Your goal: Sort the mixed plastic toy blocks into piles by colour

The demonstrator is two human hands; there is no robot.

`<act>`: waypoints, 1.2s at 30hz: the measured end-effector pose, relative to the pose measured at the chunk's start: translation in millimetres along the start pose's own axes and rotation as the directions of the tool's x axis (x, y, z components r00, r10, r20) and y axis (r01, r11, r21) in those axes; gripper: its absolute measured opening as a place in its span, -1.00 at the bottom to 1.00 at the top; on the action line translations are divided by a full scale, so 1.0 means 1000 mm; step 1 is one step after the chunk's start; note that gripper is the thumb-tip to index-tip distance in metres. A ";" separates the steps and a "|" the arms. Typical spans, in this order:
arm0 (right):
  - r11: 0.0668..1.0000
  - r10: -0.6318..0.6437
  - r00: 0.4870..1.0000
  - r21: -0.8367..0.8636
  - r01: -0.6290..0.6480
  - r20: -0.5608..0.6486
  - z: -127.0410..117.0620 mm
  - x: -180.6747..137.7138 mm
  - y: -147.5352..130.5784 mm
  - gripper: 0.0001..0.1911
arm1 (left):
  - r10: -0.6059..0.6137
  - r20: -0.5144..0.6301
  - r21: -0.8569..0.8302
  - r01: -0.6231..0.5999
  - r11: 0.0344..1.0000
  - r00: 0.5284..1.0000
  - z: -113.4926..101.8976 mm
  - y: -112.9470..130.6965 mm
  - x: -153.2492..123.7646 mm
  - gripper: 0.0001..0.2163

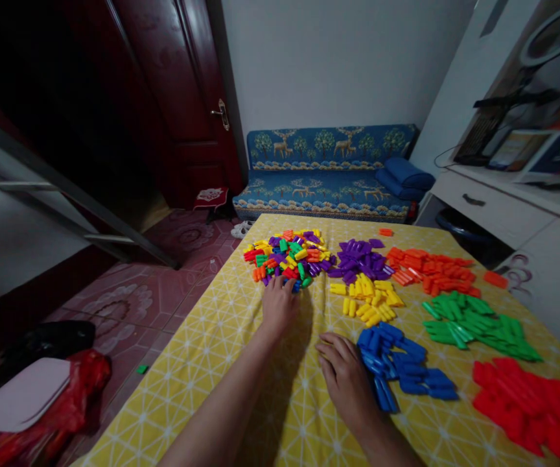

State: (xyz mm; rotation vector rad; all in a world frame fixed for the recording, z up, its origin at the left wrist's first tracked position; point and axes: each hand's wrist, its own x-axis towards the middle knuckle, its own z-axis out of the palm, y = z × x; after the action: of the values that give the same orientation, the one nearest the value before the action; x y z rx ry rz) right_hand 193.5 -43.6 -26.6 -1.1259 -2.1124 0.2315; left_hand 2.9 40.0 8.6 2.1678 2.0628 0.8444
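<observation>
My left hand (279,306) reaches to the near edge of a heap of mixed-colour plastic building pieces (284,256). Its fingers point forward and down among them, apart, with a blue piece close to the fingertips; the fingertips are partly hidden. Palm down on the yellow patterned tablecloth (231,331), my right hand (345,376) lies with its fingers loosely spread and nothing visible in them. Right beside it is a pile of blue pieces (406,363). Beyond that sit yellow pieces (372,298) and purple pieces (360,261).
Piles of orange pieces (435,269), green pieces (479,324) and red pieces (533,405) lie along the table's right side. A patterned blue sofa (328,185) stands past the far edge. A white cabinet (503,207) is at right. One green piece (142,369) lies on the floor.
</observation>
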 end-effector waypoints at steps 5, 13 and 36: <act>1.000 0.010 1.000 0.016 -0.011 0.006 0.001 0.001 -0.001 -0.72 | -0.012 0.094 0.218 -0.008 0.976 0.996 0.015 -0.005 0.028 -0.59; 0.997 0.050 0.997 0.066 -0.046 -0.060 0.001 0.000 0.001 -0.67 | 0.098 -0.063 -0.191 -0.108 0.976 0.993 0.008 0.008 -0.015 -0.80; 0.934 0.246 0.961 0.298 -0.199 -0.130 -0.007 0.000 -0.016 -0.74 | -0.440 0.287 -0.958 0.266 -0.110 0.851 0.014 0.026 -0.036 -0.61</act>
State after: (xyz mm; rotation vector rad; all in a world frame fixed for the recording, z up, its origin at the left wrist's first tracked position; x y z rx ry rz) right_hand 188.0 -54.6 -14.0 -1.1676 -1.7397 0.5125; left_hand 33.5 8.4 -6.4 0.6181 1.0465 1.6287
